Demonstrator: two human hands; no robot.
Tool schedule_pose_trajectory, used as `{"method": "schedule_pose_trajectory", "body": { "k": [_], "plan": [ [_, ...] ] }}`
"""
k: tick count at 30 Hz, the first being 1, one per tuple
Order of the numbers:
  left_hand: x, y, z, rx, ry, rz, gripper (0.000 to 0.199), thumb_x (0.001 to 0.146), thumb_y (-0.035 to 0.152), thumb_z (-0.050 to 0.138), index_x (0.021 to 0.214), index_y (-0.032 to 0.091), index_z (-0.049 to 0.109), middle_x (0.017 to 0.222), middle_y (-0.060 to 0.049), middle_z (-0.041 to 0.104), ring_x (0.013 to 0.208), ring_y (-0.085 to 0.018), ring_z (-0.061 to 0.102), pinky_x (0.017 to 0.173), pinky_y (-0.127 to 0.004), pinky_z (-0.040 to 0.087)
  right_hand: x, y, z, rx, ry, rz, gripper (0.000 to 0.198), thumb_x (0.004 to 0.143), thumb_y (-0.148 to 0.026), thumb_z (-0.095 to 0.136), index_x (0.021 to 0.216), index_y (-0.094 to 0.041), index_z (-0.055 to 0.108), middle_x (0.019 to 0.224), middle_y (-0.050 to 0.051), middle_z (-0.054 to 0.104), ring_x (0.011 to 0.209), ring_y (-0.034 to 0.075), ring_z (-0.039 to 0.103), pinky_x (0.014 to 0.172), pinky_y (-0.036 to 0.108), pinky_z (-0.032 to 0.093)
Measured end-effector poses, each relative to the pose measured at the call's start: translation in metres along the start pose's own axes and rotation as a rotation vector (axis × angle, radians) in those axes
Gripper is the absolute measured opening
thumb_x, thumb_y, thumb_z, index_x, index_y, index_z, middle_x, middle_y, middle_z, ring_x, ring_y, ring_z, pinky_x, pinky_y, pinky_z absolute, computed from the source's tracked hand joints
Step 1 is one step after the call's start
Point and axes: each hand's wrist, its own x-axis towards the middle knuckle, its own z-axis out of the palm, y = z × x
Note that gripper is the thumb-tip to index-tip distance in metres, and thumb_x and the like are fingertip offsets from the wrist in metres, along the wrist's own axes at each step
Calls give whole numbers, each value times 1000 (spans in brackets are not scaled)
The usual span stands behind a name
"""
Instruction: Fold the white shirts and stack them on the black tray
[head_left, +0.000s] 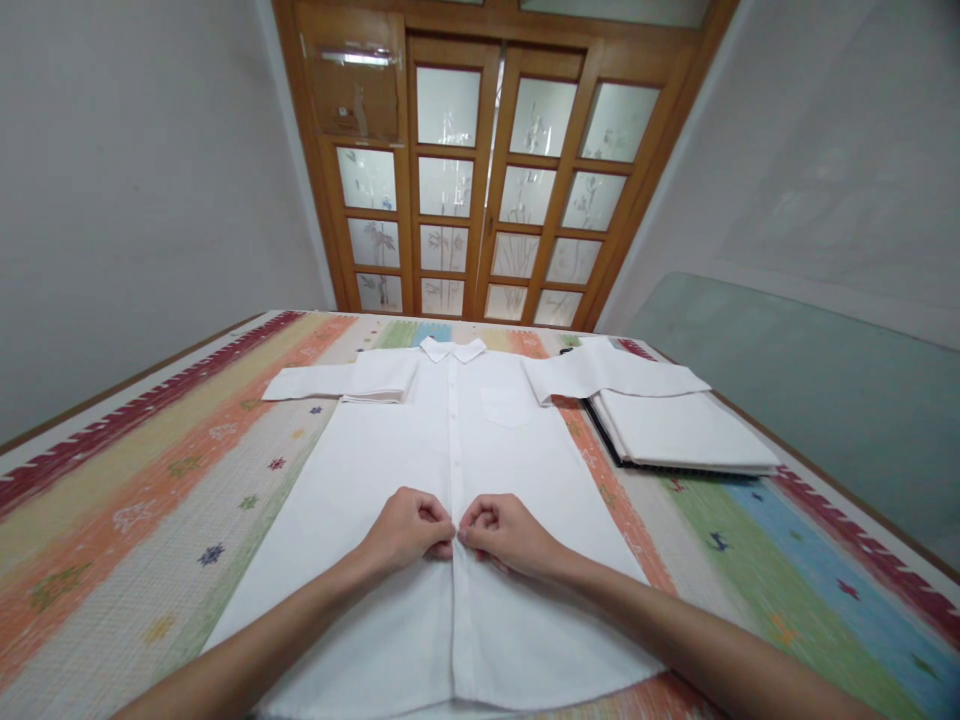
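A white button-up shirt [375, 600] lies flat on its back, with its collar at the far end and its hem towards me. Both sleeves are bent outward at the shoulders, and a pocket sits on the right of the chest. At the middle of the front placket, my left hand [415, 525] pinches the fabric edge between thumb and forefinger. My right hand [510, 533] pinches the placket just across from it, fingertips almost touching the left ones. Any button between the fingers is hidden.
A striped, patterned cloth [247, 470] covers the table. To the right, a stack of folded white cloth [682, 430] rests on a dark board, under the end of the right sleeve. Wooden glazed doors [487, 190] stand beyond; a pale green panel [810, 370] is at the right wall.
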Motion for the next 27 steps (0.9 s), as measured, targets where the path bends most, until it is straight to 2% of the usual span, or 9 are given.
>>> {"method": "schedule_pose_trajectory", "body": {
  "k": [4,7,11,16,20,27],
  "plan": [
    [2,-3,1,14,-4,32,8,58,22,63,56,16,59,48,-1,65,49,-15,63,49,-22,45,-1,-2,1,-46,23,4,8,76,-24,59,77,-16,59,52,-6,59,32,5,41,33,17,28],
    [4,-6,1,32,-13,57,8,59,22,63,56,16,58,47,-1,64,48,-15,63,49,-22,45,1,-3,1,-29,-20,32,10,78,-26,57,77,-16,58,52,-6,60,31,5,42,32,16,26],
    [4,-6,0,44,-17,58,9,60,23,64,57,16,59,48,-1,65,49,-15,64,49,-22,45,5,-3,0,58,-93,88,13,77,-29,56,72,-16,57,48,-6,58,28,4,37,30,17,21],
    [-2,-1,-1,159,1,61,12,63,26,61,61,15,65,52,-2,66,50,-14,61,49,-22,44,7,0,2,110,-83,81,12,75,-27,54,70,-16,57,44,-7,55,26,4,32,28,18,17],
    [-5,3,-3,276,30,132,17,64,28,60,59,14,69,53,-2,67,51,-14,58,51,-21,42,6,1,3,108,-88,67,14,76,-29,55,72,-16,57,45,-8,55,28,3,33,30,17,18],
    [-2,-1,-2,231,43,86,14,62,25,60,59,14,68,51,-2,66,49,-13,58,50,-21,42,6,2,3,47,-59,54,13,76,-29,56,74,-16,58,46,-7,56,28,4,36,30,17,22]
  ]
}}
